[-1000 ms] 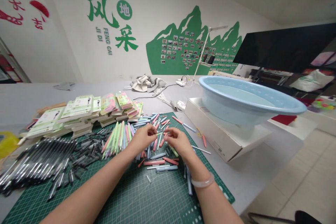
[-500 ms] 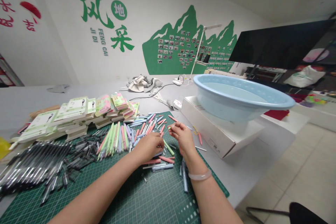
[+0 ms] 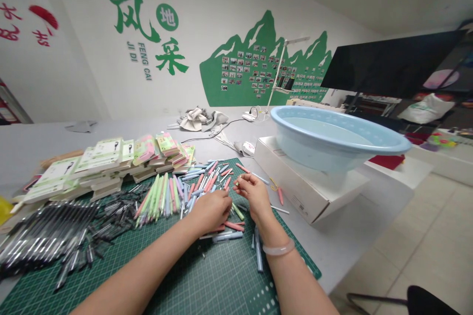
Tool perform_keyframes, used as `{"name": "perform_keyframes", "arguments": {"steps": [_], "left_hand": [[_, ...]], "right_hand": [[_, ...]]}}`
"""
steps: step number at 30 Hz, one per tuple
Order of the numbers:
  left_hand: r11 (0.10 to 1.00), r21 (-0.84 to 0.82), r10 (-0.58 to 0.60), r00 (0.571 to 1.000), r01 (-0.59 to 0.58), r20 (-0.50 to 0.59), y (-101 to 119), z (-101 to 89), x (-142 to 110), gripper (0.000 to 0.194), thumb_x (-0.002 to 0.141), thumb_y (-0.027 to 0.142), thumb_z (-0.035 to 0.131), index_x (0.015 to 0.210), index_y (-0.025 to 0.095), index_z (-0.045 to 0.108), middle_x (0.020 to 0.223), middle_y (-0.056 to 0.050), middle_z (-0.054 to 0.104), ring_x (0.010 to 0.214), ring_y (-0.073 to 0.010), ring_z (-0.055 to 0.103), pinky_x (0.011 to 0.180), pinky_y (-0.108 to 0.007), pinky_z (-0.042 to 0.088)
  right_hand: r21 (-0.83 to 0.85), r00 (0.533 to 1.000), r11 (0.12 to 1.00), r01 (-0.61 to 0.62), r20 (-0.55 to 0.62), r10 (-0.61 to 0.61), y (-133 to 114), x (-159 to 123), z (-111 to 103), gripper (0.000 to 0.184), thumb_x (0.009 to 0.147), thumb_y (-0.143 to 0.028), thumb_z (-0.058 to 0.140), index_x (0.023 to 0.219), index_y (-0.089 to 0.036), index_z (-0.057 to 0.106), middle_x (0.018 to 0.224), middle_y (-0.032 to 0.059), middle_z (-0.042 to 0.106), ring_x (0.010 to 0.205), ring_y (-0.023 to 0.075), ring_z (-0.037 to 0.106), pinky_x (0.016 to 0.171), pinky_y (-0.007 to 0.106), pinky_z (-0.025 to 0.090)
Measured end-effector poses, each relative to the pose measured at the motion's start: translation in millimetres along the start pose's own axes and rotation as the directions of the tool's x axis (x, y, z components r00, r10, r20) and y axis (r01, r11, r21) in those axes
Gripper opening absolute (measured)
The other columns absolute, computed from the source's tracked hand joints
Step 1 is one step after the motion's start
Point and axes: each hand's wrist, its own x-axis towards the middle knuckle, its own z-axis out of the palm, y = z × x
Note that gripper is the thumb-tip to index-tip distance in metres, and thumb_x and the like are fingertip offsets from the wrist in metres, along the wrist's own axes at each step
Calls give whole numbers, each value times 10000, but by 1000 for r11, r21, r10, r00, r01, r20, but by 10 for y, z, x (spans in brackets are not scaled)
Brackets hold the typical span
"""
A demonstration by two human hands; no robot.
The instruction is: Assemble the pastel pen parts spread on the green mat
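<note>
The grey bench stretches out under my left hand and right hand, and past my fingers on every side. On it, directly beneath them, lies a green cutting mat printed with a grid. Beyond my right fingers, off to the right, a pale blue basin sits on a long white carton. To the far left of my left fingers there's a heaped pile of small boxes in white, green and pink.

Nearer, well to their left, black pens lie side by side, with a scatter of short black pieces next to them. Just left of my left hand I have a row of pastel pens, mostly green and pink. Loose pink, blue and white pen parts lie jumbled beyond those fingers. My left fingers are curled down over the jumble; I can't tell whether they grip anything. A green pen lies between my hands. My right fingers are nearly together, raised above the mat, pinching a small pale-green piece at the tips, too tiny to make out.
</note>
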Motion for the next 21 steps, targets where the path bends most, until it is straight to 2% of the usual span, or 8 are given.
{"name": "perform_keyframes", "arguments": {"steps": [3,4,6,8,11,15,19,21], "left_hand": [[919,-374,-172,980,125,-95,-116,-55,-1,80,746,196,511,768,193,588,733,-14,622,694,-153,572,644,-254,423],[837,-529,-228,969,143,-99,-161,-73,2,74,744,209,521,778,189,584,710,-7,622,659,-146,574,633,-254,433],[598,-789,-311,948,143,-63,-237,-105,7,126,729,245,562,833,179,587,725,-11,636,648,-145,590,633,-265,462],[361,-923,-360,933,135,-4,-285,-124,8,237,695,280,620,904,170,599,792,-30,658,695,-157,609,655,-288,489],[185,-974,-397,917,128,45,-305,-131,4,311,648,291,681,926,162,627,897,-58,670,767,-168,622,695,-307,504],[91,-988,-432,899,127,75,-299,-131,-3,298,659,282,689,924,161,626,893,-62,675,750,-157,634,709,-302,508],[1,-998,-460,886,64,56,-299,-128,-15,430,683,282,683,1093,205,577,862,-49,673,764,-150,641,719,-289,509],[-38,-998,-470,881,45,58,-304,-112,-16,424,690,279,686,1094,202,581,882,-48,669,773,-137,640,731,-265,503]], "right_hand": [[5,998,1000,-13,56,13,3,-13,9,287,613,-331,719,814,-150,624,727,32,656,593,139,616,578,259,495],[4,997,1000,-10,82,10,8,-18,16,287,615,-326,719,823,-150,632,725,32,658,600,139,615,596,266,497],[-9,990,1000,6,141,-4,29,-25,33,277,620,-317,717,831,-150,649,725,35,662,627,145,614,631,280,498],[-45,983,998,33,181,-24,57,-29,51,261,621,-310,714,826,-155,667,737,39,669,651,154,611,645,289,495],[-130,979,988,86,196,-60,98,-29,74,211,626,-287,701,800,-168,688,737,36,671,659,162,602,631,288,491],[-205,973,966,155,203,-113,123,-30,102,146,640,-245,676,768,-177,693,698,20,657,607,148,580,584,271,476],[-210,969,964,161,220,-114,105,-61,145,117,632,-216,673,744,-182,665,670,-1,641,559,135,571,548,260,459],[-197,964,967,162,240,-113,89,-87,170,108,627,-203,675,729,-190,643,649,-17,631,529,127,564,523,251,444]]}}
